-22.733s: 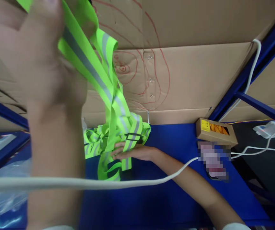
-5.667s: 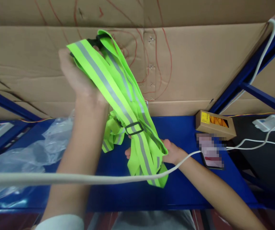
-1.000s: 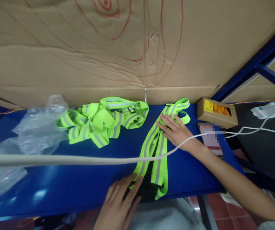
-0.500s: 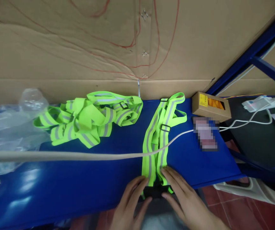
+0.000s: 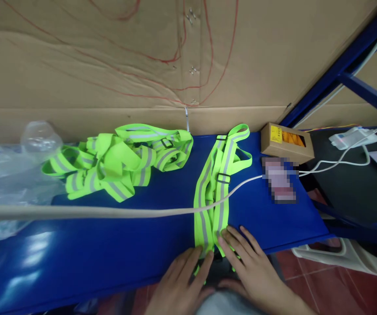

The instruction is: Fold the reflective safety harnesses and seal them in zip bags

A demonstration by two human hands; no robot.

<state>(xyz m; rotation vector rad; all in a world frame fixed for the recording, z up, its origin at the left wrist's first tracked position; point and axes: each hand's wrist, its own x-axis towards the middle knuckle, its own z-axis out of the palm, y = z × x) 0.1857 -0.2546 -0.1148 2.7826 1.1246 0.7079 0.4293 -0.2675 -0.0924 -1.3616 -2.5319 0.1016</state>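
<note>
A workshop or storeroom seems to be showing here, though the view is not settling which. A blue worktop (image 5: 125,238) is stretching out in front of the left hand (image 5: 183,280) and the right hand (image 5: 254,267), and brown cardboard (image 5: 76,70), scrawled with red lines, is walling it off beyond both. Blue frame bars (image 5: 368,94) are slanting up to the right of the right hand, resembling racking. Clear plastic wrapping (image 5: 11,170) is lying left of the left hand, a windowed carton (image 5: 285,148) is sitting beyond the right hand, and red floor tiles (image 5: 309,274) are showing to its right.
</note>
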